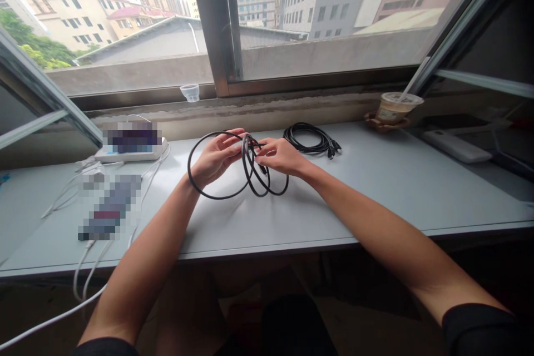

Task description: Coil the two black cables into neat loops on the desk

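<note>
Loose loops of a black cable hang between my two hands, above the table. My left hand is closed on the cable from the left, with one wide loop passing round its wrist. From the right, my right hand pinches the cable near the point where the loops bunch together. A dark connector end shows under the right fingers. Behind my right hand, a second black cable lies coiled on the table, its plugs pointing right.
The light grey table runs below a window. At left are a white power strip, white cords and blurred-out items. A clear plastic cup stands on the sill. A drink cup with straw sits at the back right, near a white box.
</note>
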### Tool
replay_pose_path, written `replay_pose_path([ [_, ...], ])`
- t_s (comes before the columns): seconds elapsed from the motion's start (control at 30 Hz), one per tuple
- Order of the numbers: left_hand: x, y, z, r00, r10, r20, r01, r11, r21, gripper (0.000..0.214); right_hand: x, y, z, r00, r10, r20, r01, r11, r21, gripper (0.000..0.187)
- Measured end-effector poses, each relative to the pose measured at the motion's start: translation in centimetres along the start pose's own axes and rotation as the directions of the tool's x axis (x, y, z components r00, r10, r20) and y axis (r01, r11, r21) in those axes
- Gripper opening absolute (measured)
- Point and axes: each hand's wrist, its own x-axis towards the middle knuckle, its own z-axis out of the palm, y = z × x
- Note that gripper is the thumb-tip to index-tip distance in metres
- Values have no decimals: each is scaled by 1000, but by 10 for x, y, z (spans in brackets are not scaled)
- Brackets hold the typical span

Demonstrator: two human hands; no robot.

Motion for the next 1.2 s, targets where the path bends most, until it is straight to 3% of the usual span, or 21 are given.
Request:
replay_pose_path([
  [0.2,-3,6,-2,997,-10,72,9,1000,20,62,-3,-15,-15,984,-38,176,-9,966,258,23],
  [0.4,-6,12,1,992,-20,124,19,1000,14,65,-5,-13,-17,960,2,279,-134,880,456,27],
  [0.53,-6,18,-4,984,-114,137,103,991,88,65,-3,-11,-24,967,68,245,-178,867,465,22],
  [0.63,-5,22,-20,973,-181,143,148,965,216,58,-3,-10,-37,972,127,199,-218,806,551,20],
  [0.77,1,23,-50,997,-72,22,58,922,383,57,-6,-12,-53,986,147,79,-162,715,681,21],
  [0.87,5,16,-54,997,-31,-67,62,848,527,48,-6,-13,-48,984,166,66,-166,710,684,26],
  [0.97,5,10,-36,990,19,-142,93,675,732,52,-3,-12,-30,976,209,67,-200,720,665,26],
  [1.1,0,7,-11,970,128,-206,133,430,893,25,1,-9,-11,980,194,-43,-120,751,649,71],
  [1.2,-3,3,-6,978,70,-196,155,387,909,32,1,-7,-5,982,188,-11,-140,771,621,94],
])
